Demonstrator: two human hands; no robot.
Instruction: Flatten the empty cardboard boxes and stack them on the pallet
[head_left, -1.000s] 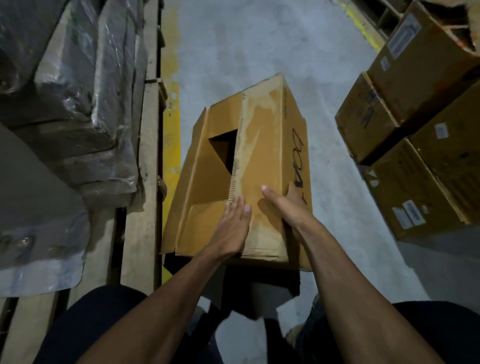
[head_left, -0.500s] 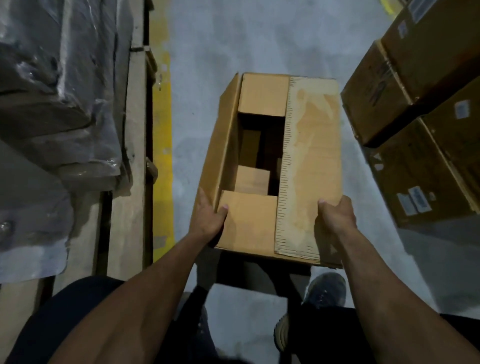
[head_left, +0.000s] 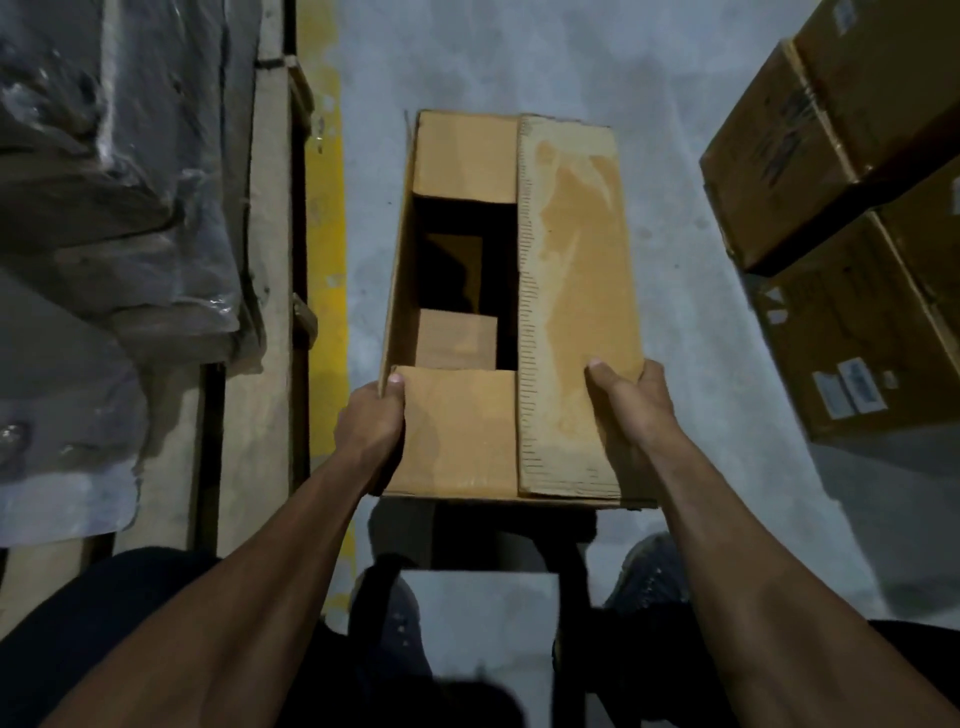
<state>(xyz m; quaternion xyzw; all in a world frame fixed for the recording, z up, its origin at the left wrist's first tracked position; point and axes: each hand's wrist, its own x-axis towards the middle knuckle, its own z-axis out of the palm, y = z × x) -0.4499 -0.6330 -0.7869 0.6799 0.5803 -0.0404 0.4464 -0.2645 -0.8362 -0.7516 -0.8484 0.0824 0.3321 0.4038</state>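
Cardboard box (head_left: 571, 291) held at its near corners, left hand (head_left: 371, 418) and right hand (head_left: 631, 402) each in a curled grip.

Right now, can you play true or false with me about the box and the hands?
1. Both hands hold the cardboard box. True: the left hand grips its near left corner and the right hand grips its near right edge.
2. The box is already squashed flat. False: it still has its box shape, with a dark opening between the flaps.
3. A yellow line runs along the floor left of the box. True.
4. The stacked boxes stand on the left. False: they stand on the right; the wooden pallet with plastic-wrapped goods is on the left.
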